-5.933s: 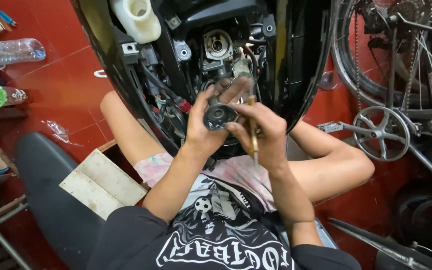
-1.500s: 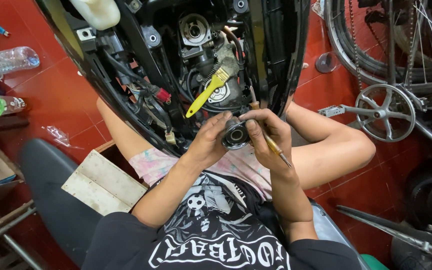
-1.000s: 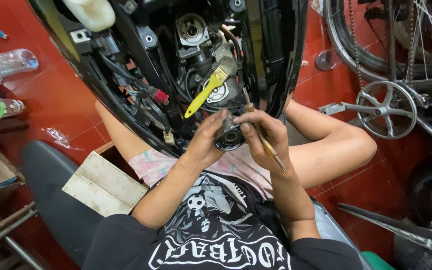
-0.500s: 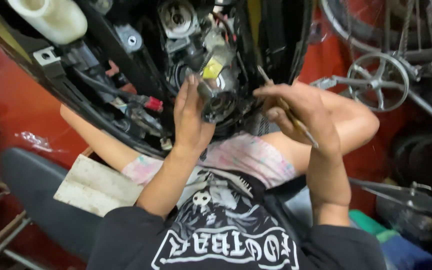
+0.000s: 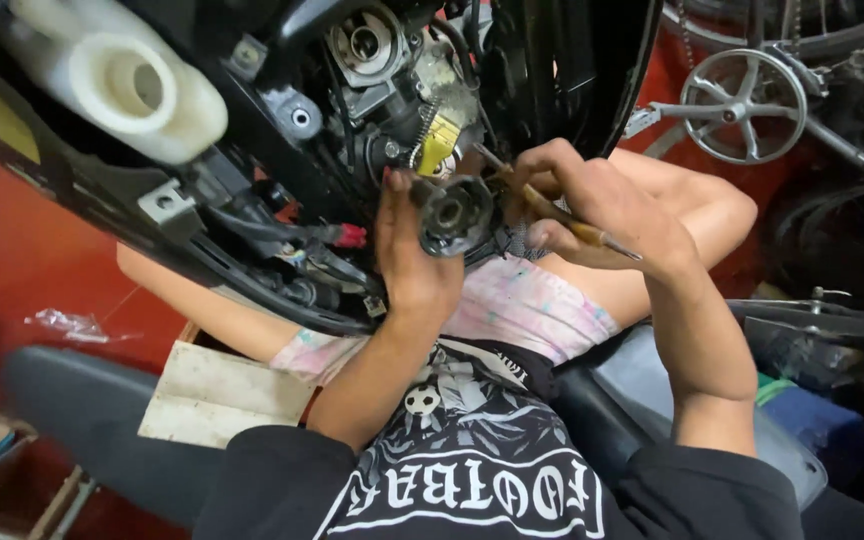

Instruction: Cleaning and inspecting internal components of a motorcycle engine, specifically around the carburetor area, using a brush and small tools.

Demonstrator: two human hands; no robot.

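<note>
The left hand was raised against the open engine bay of the scooter, its fingers closed around a round dark metal part with a central bore. The part sat directly below the yellow-handled brush lodged in the bay, its bore facing the camera. The right hand lay just beside the part, to its right, fingers curled on a thin wooden-handled tool. The tool's long axis ran diagonally, upper end toward the part, lower end out past the wrist. The left hand was the nearer to the part. Hoses and a red connector crowded the left side; open room lay below, over the lap. A white reservoir stood well apart, upper left.
</note>
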